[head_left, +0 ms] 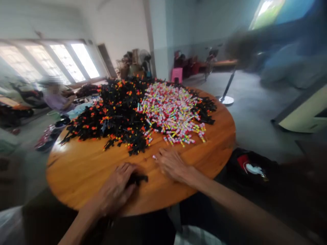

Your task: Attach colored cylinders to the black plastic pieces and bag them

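- From the head view, your left hand (116,187) is curled around a black piece (140,178) near the near edge of the round wooden surface (84,163), one end sticking out past the fingers
- Your right hand (171,164) lies palm down with fingers bent, a small pale tube (154,157) at its fingertips; you cannot tell whether it is pinched or merely touched
- Beyond them sit a heap of black pieces with orange and yellow parts (120,105), perhaps toy guns, and, beside it to the right, a heap of small printed tubes (171,112)
- The black piece looks like light, stiff plastic with thin parts that could snag or snap, so take it by its thicker body
- The tube is probably light, smooth and apt to roll; pinch it across its middle, gently
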{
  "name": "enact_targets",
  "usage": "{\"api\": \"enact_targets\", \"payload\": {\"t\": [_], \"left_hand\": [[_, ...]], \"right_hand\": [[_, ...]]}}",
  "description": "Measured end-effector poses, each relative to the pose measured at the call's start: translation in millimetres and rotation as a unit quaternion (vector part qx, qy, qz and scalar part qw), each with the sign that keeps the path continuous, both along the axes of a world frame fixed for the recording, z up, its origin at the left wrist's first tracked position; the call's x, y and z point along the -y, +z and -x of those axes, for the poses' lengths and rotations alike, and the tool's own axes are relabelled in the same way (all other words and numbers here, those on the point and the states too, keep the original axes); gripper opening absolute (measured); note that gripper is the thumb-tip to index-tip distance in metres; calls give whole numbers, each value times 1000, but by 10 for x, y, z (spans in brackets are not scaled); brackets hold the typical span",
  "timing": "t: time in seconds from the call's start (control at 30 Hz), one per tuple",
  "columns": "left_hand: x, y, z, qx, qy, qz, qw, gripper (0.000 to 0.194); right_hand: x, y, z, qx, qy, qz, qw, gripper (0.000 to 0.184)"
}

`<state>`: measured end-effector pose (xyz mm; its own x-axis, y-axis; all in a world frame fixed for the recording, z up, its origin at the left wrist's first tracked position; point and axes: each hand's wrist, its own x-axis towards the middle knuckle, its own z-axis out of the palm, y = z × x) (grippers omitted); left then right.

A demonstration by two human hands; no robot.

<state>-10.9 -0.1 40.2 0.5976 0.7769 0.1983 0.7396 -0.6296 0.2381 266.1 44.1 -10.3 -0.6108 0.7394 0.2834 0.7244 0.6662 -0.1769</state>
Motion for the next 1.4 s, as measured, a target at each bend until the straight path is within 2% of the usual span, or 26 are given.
{"api": "enact_targets", "payload": {"t": [0.13, 0.27, 0.4, 0.53, 0.6, 0.73, 0.83, 0.93, 1.1, 1.23, 1.4], "left_hand": [[-79, 91, -77, -18, -19, 61, 998, 46], [-97, 82, -168, -12, -33, 76, 996, 24], [-112, 30, -178, -6, 5, 48, 999, 12], [-176, -65, -179, -8, 68, -9, 998, 6], [-200, -135, -207, -12, 69, -49, 996, 13], [-192, -282, -293, 2, 28, -115, 993, 33], [-150, -338, -352, 11, 33, -123, 992, 39], [-108, -334, -401, 5, 56, -113, 992, 35], [-101, -320, -429, 15, 56, -114, 992, 34], [-126, -345, -403, 28, 54, -117, 991, 32], [-122, -348, -376, 34, 50, -104, 993, 32]], "right_hand": [[-8, 43, -36, 11, -42, 15, 999, 24], [-27, 139, -7, 25, -50, 13, 998, 24], [7, 144, 26, 4, -36, 2, 999, 23], [39, 170, 49, -66, -24, 52, 996, 24], [33, 196, 48, -116, -4, 85, 990, 24], [-38, 252, 27, -188, 28, 143, 971, 22], [-99, 287, 26, -191, 56, 190, 961, 23], [-112, 297, 56, -190, 64, 223, 954, 19], [-36, 270, 113, -204, 28, 222, 953, 13], [10, 260, 107, -219, 11, 195, 956, 19], [-3, 251, 95, -254, 13, 215, 943, 19]]}}
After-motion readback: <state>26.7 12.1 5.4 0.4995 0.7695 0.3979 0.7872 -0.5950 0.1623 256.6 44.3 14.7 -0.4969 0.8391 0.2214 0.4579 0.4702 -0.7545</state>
